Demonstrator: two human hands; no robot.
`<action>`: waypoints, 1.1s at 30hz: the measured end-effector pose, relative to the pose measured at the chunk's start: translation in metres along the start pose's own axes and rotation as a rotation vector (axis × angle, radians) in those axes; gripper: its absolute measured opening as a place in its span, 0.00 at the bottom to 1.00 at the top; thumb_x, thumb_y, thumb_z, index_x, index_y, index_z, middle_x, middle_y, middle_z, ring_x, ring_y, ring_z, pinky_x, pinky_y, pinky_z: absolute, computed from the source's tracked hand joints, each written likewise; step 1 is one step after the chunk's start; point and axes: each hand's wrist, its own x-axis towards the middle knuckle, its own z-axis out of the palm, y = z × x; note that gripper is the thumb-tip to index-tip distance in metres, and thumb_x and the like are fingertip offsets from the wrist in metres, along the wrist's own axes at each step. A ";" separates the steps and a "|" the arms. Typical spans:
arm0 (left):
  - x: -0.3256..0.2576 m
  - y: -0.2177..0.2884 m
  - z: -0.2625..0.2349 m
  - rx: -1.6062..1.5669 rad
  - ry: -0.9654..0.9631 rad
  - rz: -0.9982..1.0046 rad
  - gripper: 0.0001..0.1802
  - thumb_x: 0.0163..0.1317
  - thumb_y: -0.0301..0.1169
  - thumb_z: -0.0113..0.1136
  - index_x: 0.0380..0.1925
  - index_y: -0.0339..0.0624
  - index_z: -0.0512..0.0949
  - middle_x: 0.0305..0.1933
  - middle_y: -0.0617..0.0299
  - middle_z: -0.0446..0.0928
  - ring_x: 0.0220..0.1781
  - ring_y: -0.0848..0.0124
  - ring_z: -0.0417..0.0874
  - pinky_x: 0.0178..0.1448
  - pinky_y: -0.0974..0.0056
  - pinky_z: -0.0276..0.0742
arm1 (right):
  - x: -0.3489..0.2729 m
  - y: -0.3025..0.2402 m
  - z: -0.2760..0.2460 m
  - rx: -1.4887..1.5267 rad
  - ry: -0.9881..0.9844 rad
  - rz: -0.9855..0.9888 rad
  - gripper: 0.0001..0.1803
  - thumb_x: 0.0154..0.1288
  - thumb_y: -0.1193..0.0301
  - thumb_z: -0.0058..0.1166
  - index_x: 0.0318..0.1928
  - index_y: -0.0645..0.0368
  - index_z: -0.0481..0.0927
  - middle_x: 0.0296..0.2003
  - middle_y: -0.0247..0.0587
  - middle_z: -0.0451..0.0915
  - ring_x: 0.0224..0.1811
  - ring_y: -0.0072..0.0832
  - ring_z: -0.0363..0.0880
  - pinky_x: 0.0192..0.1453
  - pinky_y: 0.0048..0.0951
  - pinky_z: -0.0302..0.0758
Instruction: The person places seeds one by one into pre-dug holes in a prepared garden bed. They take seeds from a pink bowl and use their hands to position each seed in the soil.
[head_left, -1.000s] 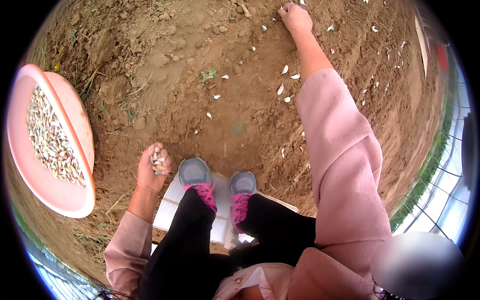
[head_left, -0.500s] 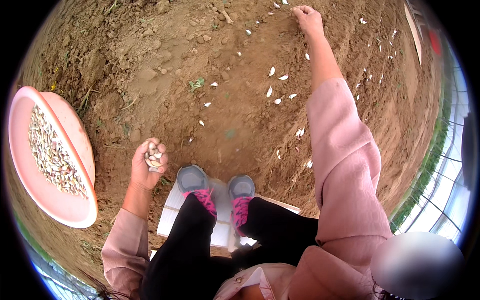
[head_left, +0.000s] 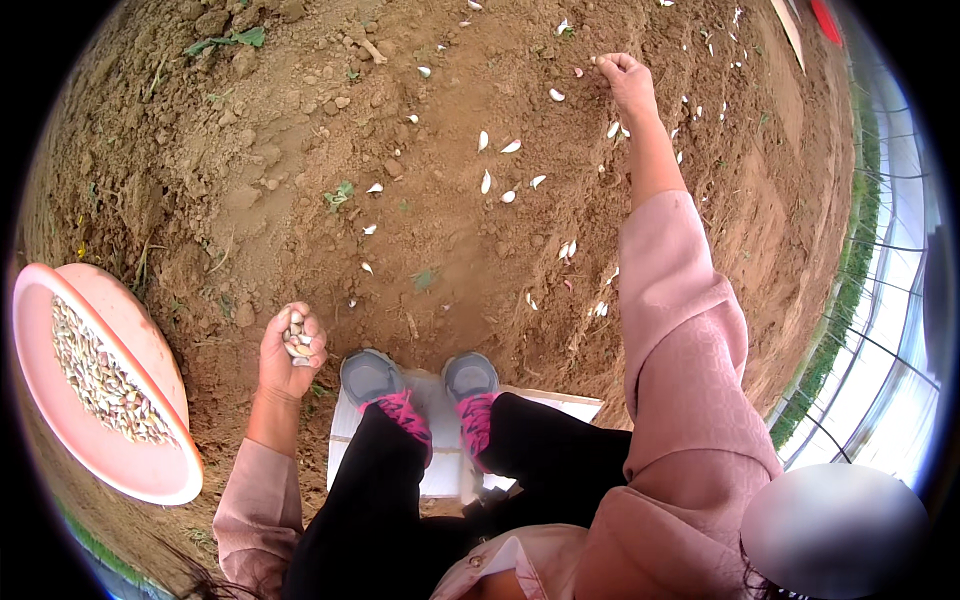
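Observation:
My left hand (head_left: 290, 350) is cupped around a small handful of garlic cloves (head_left: 297, 338), held just above the soil beside my left shoe. My right arm in a pink sleeve reaches far forward; my right hand (head_left: 625, 78) is closed with its fingertips down at the brown soil (head_left: 300, 180), and whether it holds a clove is hidden. Several white cloves (head_left: 510, 147) lie scattered in rows on the earth between my feet and that hand.
A pink basin (head_left: 150, 470) holding many cloves sits on the ground at my left. My grey and pink shoes (head_left: 372, 378) stand on a white board (head_left: 440, 470). A green strip and greenhouse frame (head_left: 850, 300) run along the right.
My right hand has stayed stretched out at the far soil. My left hand has lifted slightly with its cloves. The view has tilted, shifting the basin and ground lower.

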 end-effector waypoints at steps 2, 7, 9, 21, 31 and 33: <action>-0.001 -0.002 0.000 0.036 0.029 -0.001 0.10 0.54 0.39 0.45 0.27 0.46 0.66 0.20 0.64 0.66 0.18 0.73 0.67 0.12 0.74 0.61 | 0.007 -0.001 0.000 -0.044 0.001 0.013 0.10 0.47 0.68 0.52 0.27 0.63 0.76 0.21 0.34 0.75 0.23 0.18 0.70 0.28 0.21 0.66; -0.006 0.004 -0.007 0.042 0.082 0.047 0.10 0.55 0.39 0.45 0.27 0.45 0.66 0.20 0.64 0.66 0.17 0.74 0.66 0.12 0.75 0.61 | 0.032 -0.013 0.017 -0.357 0.051 -0.039 0.11 0.47 0.66 0.54 0.29 0.60 0.77 0.21 0.34 0.75 0.22 0.19 0.69 0.30 0.22 0.67; -0.010 0.007 -0.009 0.032 0.088 0.060 0.09 0.55 0.38 0.45 0.27 0.45 0.66 0.20 0.64 0.66 0.18 0.74 0.67 0.12 0.75 0.62 | 0.049 -0.005 0.022 -0.456 0.048 -0.038 0.13 0.46 0.61 0.55 0.30 0.56 0.78 0.22 0.36 0.76 0.25 0.22 0.72 0.33 0.25 0.68; -0.030 0.010 -0.032 -0.015 0.156 0.127 0.09 0.55 0.37 0.44 0.28 0.44 0.67 0.20 0.63 0.67 0.18 0.73 0.68 0.12 0.74 0.62 | 0.074 0.001 0.046 -0.760 0.002 0.066 0.15 0.49 0.57 0.48 0.34 0.52 0.77 0.29 0.44 0.77 0.33 0.34 0.75 0.39 0.30 0.70; -0.028 0.009 -0.028 -0.013 0.174 0.122 0.08 0.55 0.37 0.45 0.27 0.44 0.67 0.20 0.64 0.67 0.18 0.74 0.68 0.12 0.74 0.63 | 0.074 0.005 0.026 -0.315 0.024 0.087 0.11 0.46 0.64 0.54 0.27 0.58 0.75 0.21 0.35 0.74 0.16 0.22 0.70 0.20 0.21 0.69; -0.030 0.011 -0.031 -0.024 0.180 0.135 0.08 0.55 0.36 0.45 0.27 0.44 0.67 0.20 0.63 0.67 0.18 0.74 0.69 0.12 0.74 0.63 | 0.060 -0.003 0.023 0.023 -0.053 0.167 0.08 0.46 0.68 0.54 0.25 0.59 0.73 0.18 0.30 0.71 0.16 0.15 0.63 0.19 0.14 0.61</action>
